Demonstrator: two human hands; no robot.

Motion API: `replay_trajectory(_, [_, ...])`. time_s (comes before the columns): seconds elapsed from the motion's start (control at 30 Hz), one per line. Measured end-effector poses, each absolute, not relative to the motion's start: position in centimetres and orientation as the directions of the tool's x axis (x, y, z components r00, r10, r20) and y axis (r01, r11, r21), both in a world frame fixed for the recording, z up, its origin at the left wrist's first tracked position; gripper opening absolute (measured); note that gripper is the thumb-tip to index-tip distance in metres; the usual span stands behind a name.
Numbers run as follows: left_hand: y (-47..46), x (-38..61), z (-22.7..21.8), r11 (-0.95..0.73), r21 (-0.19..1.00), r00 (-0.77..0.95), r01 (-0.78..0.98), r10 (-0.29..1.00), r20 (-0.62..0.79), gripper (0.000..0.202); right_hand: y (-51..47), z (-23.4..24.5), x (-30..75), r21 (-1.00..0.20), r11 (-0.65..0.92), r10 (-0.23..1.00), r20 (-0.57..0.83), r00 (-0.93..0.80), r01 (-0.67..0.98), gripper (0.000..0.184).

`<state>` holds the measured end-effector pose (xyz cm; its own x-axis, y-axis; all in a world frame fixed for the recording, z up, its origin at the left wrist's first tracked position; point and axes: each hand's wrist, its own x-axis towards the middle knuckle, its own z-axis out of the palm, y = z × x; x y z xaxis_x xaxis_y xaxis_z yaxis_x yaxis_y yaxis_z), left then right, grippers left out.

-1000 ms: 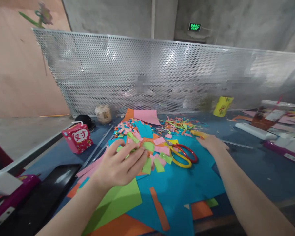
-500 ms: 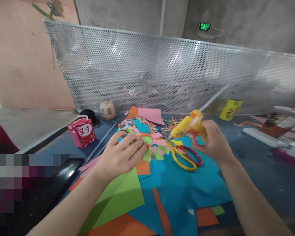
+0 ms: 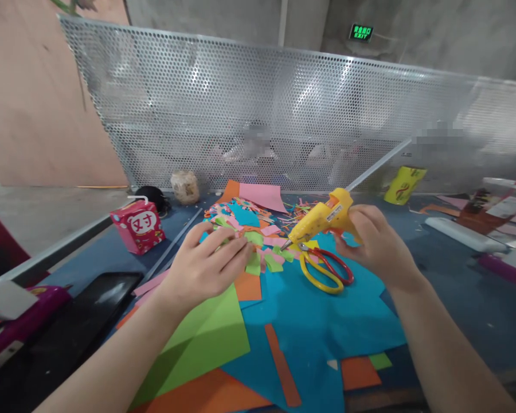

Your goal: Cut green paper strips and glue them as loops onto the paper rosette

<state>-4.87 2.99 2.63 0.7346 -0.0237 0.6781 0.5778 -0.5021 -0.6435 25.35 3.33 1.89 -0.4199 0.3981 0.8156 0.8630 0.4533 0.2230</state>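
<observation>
My right hand (image 3: 380, 246) grips a yellow hot glue gun (image 3: 322, 218), its metal nozzle pointing down and left. A long clear glue stick (image 3: 378, 164) sticks out of its back. My left hand (image 3: 210, 258) is closed with bent fingers over the small paper pieces; what its fingertips hold is hidden. Small green and pink paper pieces (image 3: 274, 263) lie right of those fingers, under the nozzle. Scissors (image 3: 327, 272) with one yellow and one red handle rest on the blue paper (image 3: 309, 321), below the glue gun.
A green sheet (image 3: 206, 338) and orange paper (image 3: 206, 393) lie in front. At left stand a pink drink carton (image 3: 138, 226) and a black tray (image 3: 107, 292). A yellow roll (image 3: 405, 184) is at the back right. A perforated metal screen (image 3: 241, 115) borders the table's far side.
The glue gun's nozzle has moved a little left, closer to my left hand. My left hand has shifted slightly left in view, its fingers still bent. The camera view has tilted slightly.
</observation>
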Motion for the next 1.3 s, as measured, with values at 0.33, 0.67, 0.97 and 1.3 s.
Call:
replay_trajectory(0.33, [2.99,-4.78,2.62,-0.502,-0.642,0.737,0.579,-0.014,0.675,0.013,3.03,1.98,25.57,0.229,0.448,0.408,0.808,-0.426,0.864,0.025])
replay_trajectory(0.67, [3.06,-4.84,2.47,-0.509,-0.633,0.737,0.584,0.006,0.676,0.016,2.81,2.15,25.49,0.266,0.400,0.413,0.802,-0.431,0.877,0.022])
replay_trajectory(0.97, [2.97,-4.74,2.65,-0.524,-0.630,0.740,0.573,-0.001,0.673,0.013,2.66,2.34,25.59,0.288,0.432,0.350,0.820,-0.453,0.855,0.022])
replay_trajectory(1.3, [2.92,-4.80,2.67,-0.519,-0.623,0.731,0.585,0.005,0.682,0.013,2.77,2.18,25.96,0.347,0.345,0.364,0.807,-0.465,0.872,0.024])
